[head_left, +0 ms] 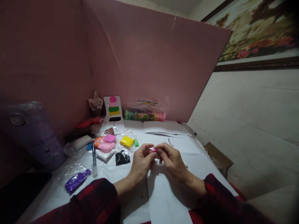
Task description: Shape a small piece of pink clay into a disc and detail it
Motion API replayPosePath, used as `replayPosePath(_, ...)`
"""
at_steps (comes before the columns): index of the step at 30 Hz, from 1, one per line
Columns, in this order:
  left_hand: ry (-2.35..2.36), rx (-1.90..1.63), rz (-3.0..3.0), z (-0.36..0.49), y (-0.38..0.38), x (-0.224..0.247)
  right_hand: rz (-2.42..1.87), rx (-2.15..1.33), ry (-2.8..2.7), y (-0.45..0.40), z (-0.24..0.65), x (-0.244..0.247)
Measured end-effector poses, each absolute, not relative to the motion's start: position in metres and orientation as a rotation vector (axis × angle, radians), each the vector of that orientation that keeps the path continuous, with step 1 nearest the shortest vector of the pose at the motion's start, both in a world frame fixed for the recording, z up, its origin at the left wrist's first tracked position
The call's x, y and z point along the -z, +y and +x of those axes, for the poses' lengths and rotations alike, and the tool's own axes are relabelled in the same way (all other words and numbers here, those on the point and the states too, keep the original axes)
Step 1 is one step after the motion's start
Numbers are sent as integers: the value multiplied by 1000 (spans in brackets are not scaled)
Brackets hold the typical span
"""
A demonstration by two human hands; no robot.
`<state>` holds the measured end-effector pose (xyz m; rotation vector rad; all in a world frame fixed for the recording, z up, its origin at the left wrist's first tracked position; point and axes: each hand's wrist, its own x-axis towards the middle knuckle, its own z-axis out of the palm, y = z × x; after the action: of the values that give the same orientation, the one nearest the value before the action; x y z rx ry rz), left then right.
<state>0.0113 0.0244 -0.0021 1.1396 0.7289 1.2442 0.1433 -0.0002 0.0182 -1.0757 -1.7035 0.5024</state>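
A small piece of bright pink modelling clay is pinched between the fingertips of both hands, just above the white paper. My left hand has its thumb and fingers closed on the clay from the left. From the other side my right hand grips it too, thumb and index finger together. Fingers cover part of the clay. Left of my left hand lies a bag of black clay, with yellow clay behind it. Pink packets sit farther left among orange and white ones. A white paper sheet lies beneath my hands.
Purple clay and a pen lie at left, near a purple bottle. At the back stand a card with coloured patches and a bag of colourful sticks. A pink partition rises behind the table.
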Motion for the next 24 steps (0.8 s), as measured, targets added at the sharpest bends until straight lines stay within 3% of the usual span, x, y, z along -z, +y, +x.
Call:
replayPosePath(8,778,-1240,1222,12,40,-5,-1073,-357,-1707,3,141,-1)
replayPosePath(24,765,-1141,1244,7,29,1,-1013,-422,-1642,1,149,9)
